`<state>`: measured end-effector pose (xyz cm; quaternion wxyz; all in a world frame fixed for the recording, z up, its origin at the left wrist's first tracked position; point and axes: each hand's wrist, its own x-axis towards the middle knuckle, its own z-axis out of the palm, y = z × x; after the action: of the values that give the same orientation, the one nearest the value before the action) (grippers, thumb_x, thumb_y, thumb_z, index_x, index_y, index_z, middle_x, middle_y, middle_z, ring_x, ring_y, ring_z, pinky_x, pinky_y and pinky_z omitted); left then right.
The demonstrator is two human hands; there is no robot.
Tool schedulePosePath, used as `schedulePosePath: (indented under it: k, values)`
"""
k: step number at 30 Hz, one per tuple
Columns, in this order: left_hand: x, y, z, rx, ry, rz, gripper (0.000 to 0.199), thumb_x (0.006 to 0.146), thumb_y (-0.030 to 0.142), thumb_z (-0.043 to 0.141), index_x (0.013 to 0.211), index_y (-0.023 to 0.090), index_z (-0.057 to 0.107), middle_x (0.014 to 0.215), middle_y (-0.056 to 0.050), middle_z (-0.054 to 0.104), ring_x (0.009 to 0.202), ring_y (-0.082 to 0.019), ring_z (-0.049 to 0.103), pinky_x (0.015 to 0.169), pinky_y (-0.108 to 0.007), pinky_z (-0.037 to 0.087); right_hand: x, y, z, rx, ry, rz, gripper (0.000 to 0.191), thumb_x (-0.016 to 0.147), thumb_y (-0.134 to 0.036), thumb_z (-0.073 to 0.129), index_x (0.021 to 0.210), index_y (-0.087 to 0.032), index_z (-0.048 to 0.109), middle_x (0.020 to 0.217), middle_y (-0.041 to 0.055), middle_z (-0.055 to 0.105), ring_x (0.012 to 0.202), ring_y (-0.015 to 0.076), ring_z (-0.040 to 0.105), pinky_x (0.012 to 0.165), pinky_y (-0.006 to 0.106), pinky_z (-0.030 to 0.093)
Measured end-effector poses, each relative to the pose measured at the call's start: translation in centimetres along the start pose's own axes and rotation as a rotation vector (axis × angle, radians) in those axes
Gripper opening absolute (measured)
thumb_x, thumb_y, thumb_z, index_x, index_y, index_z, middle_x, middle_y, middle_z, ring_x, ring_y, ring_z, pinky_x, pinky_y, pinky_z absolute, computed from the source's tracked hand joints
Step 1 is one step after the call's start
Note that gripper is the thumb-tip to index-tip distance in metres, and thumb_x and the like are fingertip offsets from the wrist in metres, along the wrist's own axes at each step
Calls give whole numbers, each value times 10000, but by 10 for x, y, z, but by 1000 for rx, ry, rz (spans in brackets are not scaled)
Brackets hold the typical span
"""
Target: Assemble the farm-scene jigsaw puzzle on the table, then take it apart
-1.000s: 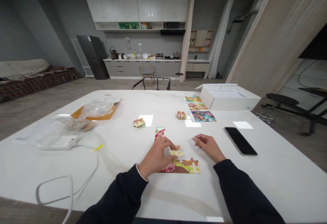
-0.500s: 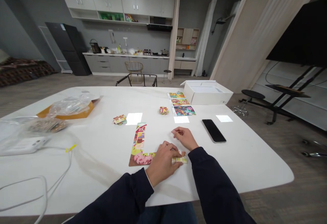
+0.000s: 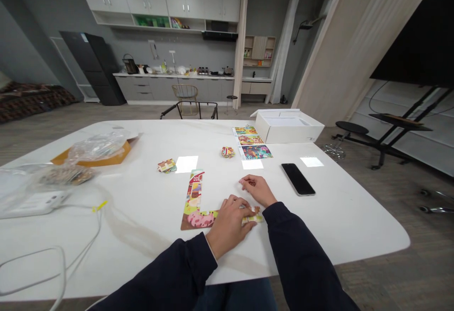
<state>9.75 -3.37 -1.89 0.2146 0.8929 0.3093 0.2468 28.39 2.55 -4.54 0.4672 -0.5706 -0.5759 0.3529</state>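
An L-shaped strip of joined jigsaw puzzle pieces [image 3: 192, 202] lies flat on the white table, with a red barn and a pink patch printed on it. My left hand [image 3: 230, 221] rests over its lower right part and hides some of it. Between my left thumb and fingers, a green-and-yellow puzzle piece [image 3: 258, 218] shows at the strip's right end. Just above it, my right hand [image 3: 258, 190] is closed with curled fingers, thumb and forefinger together; anything in them is hidden.
Two small piles of puzzle pieces [image 3: 166, 165] [image 3: 227, 152] lie beyond the strip. Printed picture sheets [image 3: 253, 143] are beside a white box [image 3: 291, 128]. A phone [image 3: 298, 179] lies at right. Plastic bags [image 3: 101, 145], a white adapter [image 3: 39, 203] and a cable [image 3: 83, 249] are at left.
The view has shifted slightly. My left thumb and fingers have moved a little at the strip's right end; my right hand keeps nearly the same pose.
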Motion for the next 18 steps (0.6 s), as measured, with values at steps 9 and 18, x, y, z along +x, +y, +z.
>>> schedulePosePath:
  k: [9,18]
  values:
    - [-2,-4,-16,-65,0,34,496,843,294,786,1312,384,652,1326,-64,587,1267,-308,497,1024,-492,424,-4,-12,-4,44,25,17,390,834,-547,699,857,-159,721,700,53,716,639,177,651,652,303,535]
    - [-17,-175,-115,122,615,-284,249,847,275,703,1079,239,620,1061,-52,680,1032,-262,621,978,-436,483,-46,-15,-41,-199,112,-27,436,861,-599,661,920,-177,751,794,91,754,758,237,689,692,333,536]
